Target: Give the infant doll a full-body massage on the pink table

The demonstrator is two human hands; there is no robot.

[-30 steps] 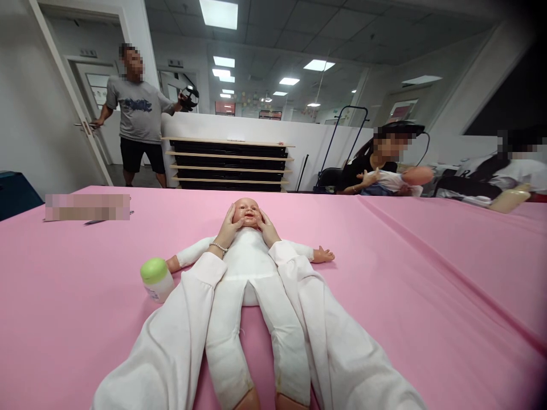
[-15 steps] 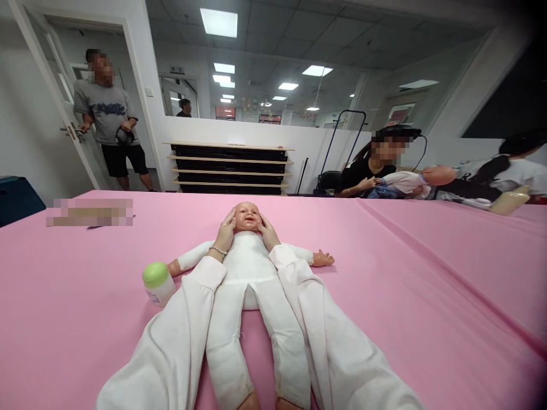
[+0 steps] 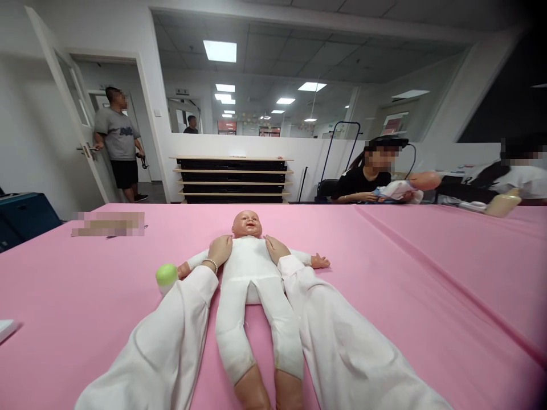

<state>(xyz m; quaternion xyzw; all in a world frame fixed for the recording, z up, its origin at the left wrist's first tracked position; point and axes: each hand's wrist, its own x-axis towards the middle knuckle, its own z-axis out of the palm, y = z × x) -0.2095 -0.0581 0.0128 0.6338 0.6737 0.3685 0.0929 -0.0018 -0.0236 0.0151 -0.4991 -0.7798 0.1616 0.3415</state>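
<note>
A baby doll [image 3: 252,262] with a white cloth body lies on its back on the pink table cover [image 3: 367,273], head away from me. My left hand [image 3: 220,250], with a beaded bracelet at the wrist, rests on the doll's shoulder at the left, fingers laid along it. On the opposite shoulder lies my right hand [image 3: 277,249], likewise flat against the cloth; its fingertips are partly hidden. Neither hand grasps anything that I can see. Beside my left forearm stands a jar with a green lid [image 3: 166,274], its lower part covered by my sleeve.
A blurred-out item [image 3: 109,224] lies at the table's far left. A white object [image 3: 6,329] shows at the left edge. Across the table a person [image 3: 363,176] holds another doll [image 3: 423,181], near a pump bottle [image 3: 504,203]. Someone stands at the door [image 3: 122,136].
Both my hands have slid from the doll's cheeks down to its shoulders. The view has tilted up slightly. The person at the door has turned toward the right.
</note>
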